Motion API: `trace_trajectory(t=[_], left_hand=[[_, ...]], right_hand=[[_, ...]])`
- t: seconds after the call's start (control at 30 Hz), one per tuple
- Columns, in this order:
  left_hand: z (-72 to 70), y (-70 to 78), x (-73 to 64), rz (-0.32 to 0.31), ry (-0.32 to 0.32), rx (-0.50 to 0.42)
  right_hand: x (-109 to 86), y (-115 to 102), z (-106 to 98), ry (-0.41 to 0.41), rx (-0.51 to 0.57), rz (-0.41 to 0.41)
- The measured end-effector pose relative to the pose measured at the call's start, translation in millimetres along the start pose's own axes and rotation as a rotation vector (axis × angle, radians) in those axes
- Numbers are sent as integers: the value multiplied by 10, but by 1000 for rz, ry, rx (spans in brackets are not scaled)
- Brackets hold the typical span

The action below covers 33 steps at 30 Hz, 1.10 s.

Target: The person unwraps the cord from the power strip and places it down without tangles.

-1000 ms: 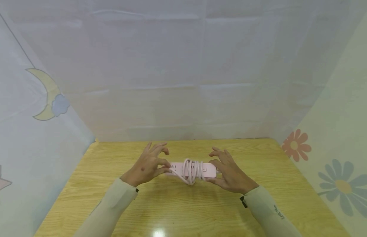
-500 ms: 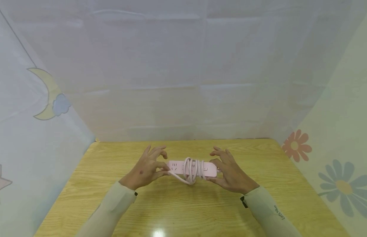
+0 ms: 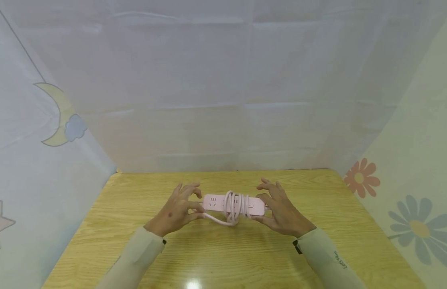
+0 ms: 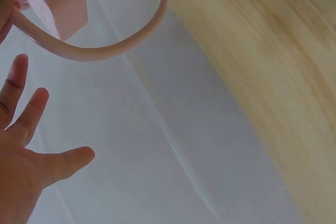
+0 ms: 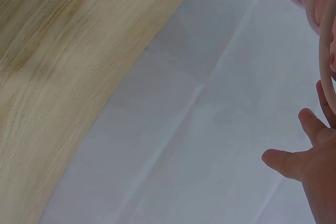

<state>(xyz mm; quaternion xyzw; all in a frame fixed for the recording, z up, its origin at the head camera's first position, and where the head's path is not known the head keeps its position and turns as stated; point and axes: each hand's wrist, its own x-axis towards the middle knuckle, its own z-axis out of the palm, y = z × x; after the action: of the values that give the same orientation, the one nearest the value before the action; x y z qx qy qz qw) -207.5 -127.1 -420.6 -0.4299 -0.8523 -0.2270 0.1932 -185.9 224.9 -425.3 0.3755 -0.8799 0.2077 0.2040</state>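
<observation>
A pink power strip is held above the table in the head view, with its sockets facing up. Its pink cord is wound several times around the middle. My left hand pinches a loose length of the cord between thumb and index finger, just off the strip's left end. In the left wrist view this cord hangs in a curve beside the strip's end. My right hand grips the strip's right end between thumb and fingers; in the right wrist view that grip is mostly out of frame.
The wood-grain table extends beneath and around both hands. A pale cloth wall rises behind its far edge, and printed side walls stand left and right.
My left hand has shifted slightly left with the cord, so the strip's left end shows more fully and the loose cord stretches further from the coils. The right hand has barely moved.
</observation>
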Motion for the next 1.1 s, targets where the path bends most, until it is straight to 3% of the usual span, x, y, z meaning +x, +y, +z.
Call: trace_trajectory(t=[0.8, 1.1], left_hand=[[132, -9, -153, -76, 33, -53], [168, -19, -211, -118, 7, -67]], right_hand=[[-19, -7, 38, 7, 23, 30], [-15, -5, 32, 9, 25, 37]])
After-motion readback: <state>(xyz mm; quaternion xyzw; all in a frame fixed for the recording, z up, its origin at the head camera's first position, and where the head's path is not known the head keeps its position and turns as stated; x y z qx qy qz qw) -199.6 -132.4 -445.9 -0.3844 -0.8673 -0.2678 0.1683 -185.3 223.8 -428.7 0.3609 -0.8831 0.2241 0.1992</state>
